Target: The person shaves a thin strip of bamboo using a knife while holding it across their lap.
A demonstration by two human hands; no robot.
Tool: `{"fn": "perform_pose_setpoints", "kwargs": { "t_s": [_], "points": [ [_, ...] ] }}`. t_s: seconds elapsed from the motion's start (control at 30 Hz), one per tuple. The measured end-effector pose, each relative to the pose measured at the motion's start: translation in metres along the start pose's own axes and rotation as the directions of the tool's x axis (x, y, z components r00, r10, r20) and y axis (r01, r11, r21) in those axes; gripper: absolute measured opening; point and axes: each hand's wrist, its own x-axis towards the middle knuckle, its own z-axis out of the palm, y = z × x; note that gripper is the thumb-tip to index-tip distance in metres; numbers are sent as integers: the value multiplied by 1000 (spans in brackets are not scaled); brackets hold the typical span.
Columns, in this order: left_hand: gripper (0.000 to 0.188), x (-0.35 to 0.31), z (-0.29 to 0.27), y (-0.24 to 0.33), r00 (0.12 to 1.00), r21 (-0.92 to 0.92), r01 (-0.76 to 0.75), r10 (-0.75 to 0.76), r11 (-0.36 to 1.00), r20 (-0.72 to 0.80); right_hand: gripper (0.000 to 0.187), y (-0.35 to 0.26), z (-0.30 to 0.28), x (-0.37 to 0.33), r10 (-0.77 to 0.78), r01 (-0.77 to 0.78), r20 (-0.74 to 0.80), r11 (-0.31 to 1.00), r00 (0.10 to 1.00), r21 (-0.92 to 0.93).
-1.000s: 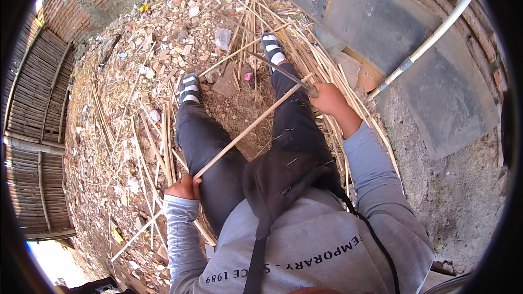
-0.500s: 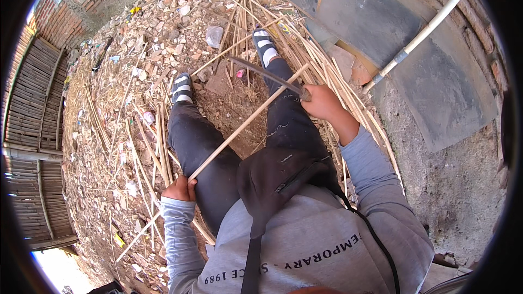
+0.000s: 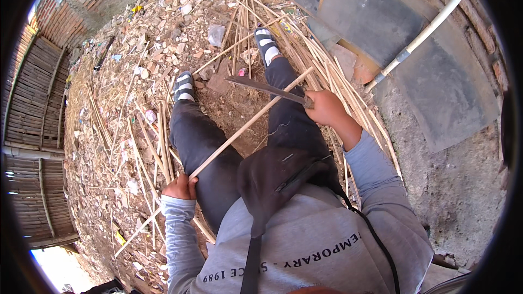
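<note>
My left hand [image 3: 181,187] is closed around the lower end of a long, pale bamboo strip [image 3: 239,132]. The strip slants up to the right across both my legs, and its far end sticks out past the blade. My right hand [image 3: 326,108] grips the handle of a machete [image 3: 266,88] with a long dark blade. Its blade points left and crosses the strip near the strip's upper end, over my right leg. Whether the edge touches the strip I cannot tell. The strip's tail [image 3: 139,230] seems to continue behind my left wrist.
Several bamboo strips lie in a pile [image 3: 327,71] beside my right leg and in loose bundles [image 3: 162,141] at the left. Rubble [image 3: 158,49] covers the ground. Dark panels [image 3: 376,16] and a white pipe [image 3: 430,30] stand at the right; a bamboo fence [image 3: 32,98] at the left.
My right hand has moved slightly down, and the machete blade has swung to a flatter angle, its tip lower. The left hand and strip have hardly moved.
</note>
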Motion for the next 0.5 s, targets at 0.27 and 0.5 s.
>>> {"fn": "perform_pose_setpoints", "kwargs": {
  "t_s": [0.27, 0.5],
  "points": [
    [28, 0, -6, 8, 999, -19, 1, -2, 1000, -53, 22, 20, 8, 11, 194, -182, -68, 972, 979, 145],
    [29, 1, -7, 10, 999, -33, -6, 4, 999, -51, 22, 10, 11, 0, 53, -52, -6, 993, 999, 108]
  ]
}}
